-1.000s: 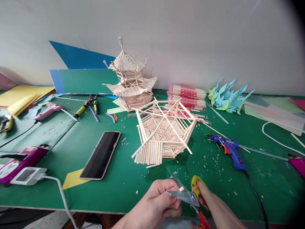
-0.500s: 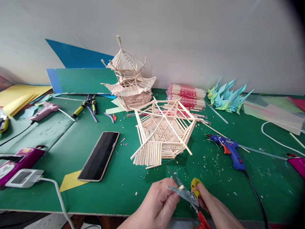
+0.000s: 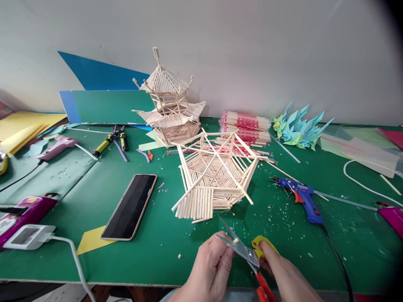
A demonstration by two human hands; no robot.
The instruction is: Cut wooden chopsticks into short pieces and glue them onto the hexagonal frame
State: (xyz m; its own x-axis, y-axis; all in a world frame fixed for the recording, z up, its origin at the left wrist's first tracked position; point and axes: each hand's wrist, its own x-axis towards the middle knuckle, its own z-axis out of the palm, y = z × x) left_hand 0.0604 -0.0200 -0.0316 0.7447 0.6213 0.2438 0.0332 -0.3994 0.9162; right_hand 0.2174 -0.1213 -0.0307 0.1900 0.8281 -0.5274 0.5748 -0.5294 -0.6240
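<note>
My right hand (image 3: 280,266) is wrapped round the yellow and red handles of a pair of scissors (image 3: 244,251), its blades parted and pointing up to the left. Pinched in my left hand (image 3: 212,266) is a short wooden stick (image 3: 236,240); only its pale end shows, between the blades. Most of that stick is hidden by my fingers and the blade. Just beyond both hands stands an open six-sided frame of wooden sticks (image 3: 217,167), with a row of sticks laid side by side at its front left corner.
Behind the frame stands a stick pagoda (image 3: 171,105), beside bundled sticks (image 3: 245,123) in plastic. A blue glue gun (image 3: 302,197) lies at right with its cord. On the left are a phone (image 3: 129,207), pliers (image 3: 113,138), a pink glue gun (image 3: 58,147) and a power strip (image 3: 31,214).
The scissors and both hands have shifted slightly left and down in view. The blades stay parted around the stick's end. Things on the table have not moved.
</note>
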